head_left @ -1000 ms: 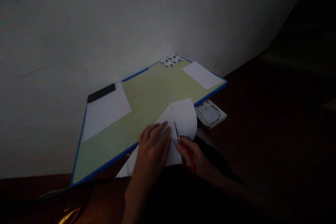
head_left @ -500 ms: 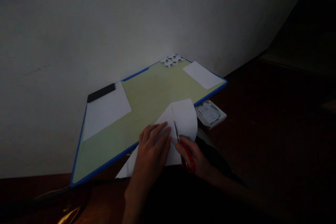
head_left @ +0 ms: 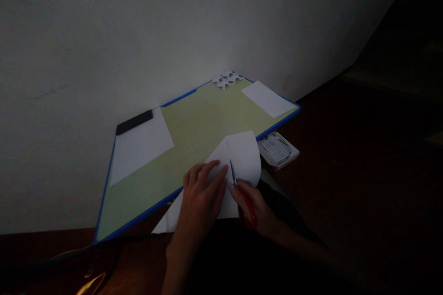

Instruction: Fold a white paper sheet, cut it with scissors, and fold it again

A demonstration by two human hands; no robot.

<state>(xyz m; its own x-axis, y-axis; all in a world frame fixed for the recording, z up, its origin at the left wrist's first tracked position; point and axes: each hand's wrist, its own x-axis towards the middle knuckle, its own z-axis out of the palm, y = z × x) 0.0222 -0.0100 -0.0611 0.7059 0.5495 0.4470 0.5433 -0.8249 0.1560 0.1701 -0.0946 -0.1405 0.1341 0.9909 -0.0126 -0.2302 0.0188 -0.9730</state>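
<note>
A large folded sheet of white paper [head_left: 242, 152] lies partly over the front edge of a pale green board and partly over my lap. My left hand [head_left: 202, 191] rests on this paper, with fingers stretched out and slightly spread across its surface. In my right hand [head_left: 258, 207] are red-handled scissors [head_left: 249, 209], my fingers wrapped round the handles. The scissor blades point away from me, against the paper just right of my left fingertips. How far they stand apart is too dark to tell. The right part of the sheet curves up beyond the blades.
The blue-edged board [head_left: 197, 124] stands against a pale wall [head_left: 173, 32]. On it lie a white sheet [head_left: 141, 152] with a dark flat object [head_left: 134, 122], another white sheet [head_left: 270, 99], and cut paper shapes [head_left: 226, 79]. A box [head_left: 278, 150] sits below its right edge.
My left fingers have shifted very slightly on the paper. The scissors and the sheet look almost unchanged.
</note>
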